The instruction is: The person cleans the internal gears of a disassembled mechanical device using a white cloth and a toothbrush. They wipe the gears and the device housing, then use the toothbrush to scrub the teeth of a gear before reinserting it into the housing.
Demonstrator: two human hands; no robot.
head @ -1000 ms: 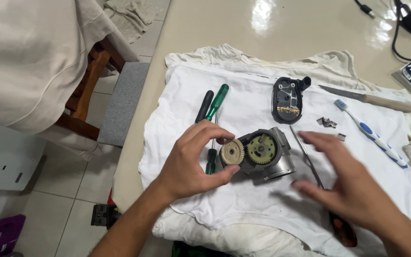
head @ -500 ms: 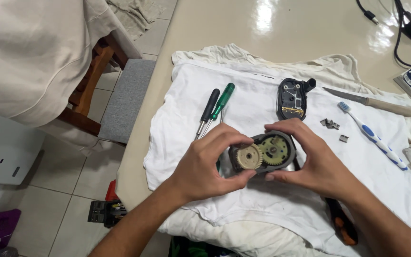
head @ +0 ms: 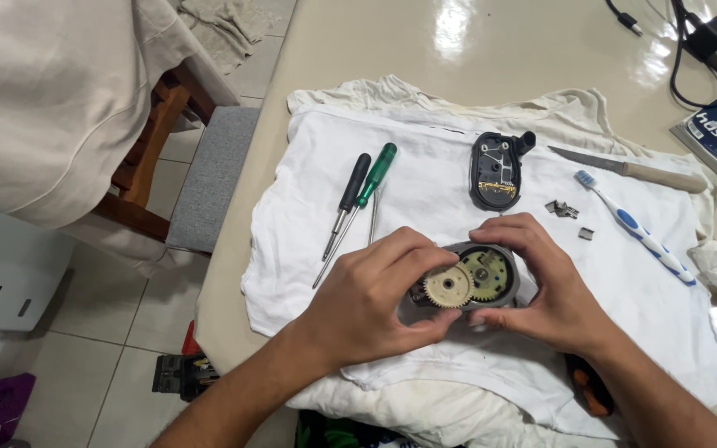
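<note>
An open grey gearbox [head: 491, 282] with a cream gear and a yellowish gear inside sits on a white cloth [head: 425, 191]. My left hand [head: 371, 303] grips its left side, fingers curled over the top edge and the thumb underneath. My right hand [head: 545, 286] clasps its right side, fingers wrapped over the rim. Both hands hold it just above the cloth, near the table's front edge.
Behind the gearbox lie a black cover with a circuit board [head: 495, 170], a black screwdriver [head: 348, 199], a green screwdriver [head: 368, 192], small metal parts [head: 562, 209], a toothbrush [head: 632, 226] and a knife [head: 632, 168]. An orange-handled tool [head: 591, 390] pokes out by my right wrist. A wooden chair [head: 155, 178] stands left.
My right hand came in from the right and took hold of the gearbox; half a second ago it was on it, and both hands now grip it a little tighter.
</note>
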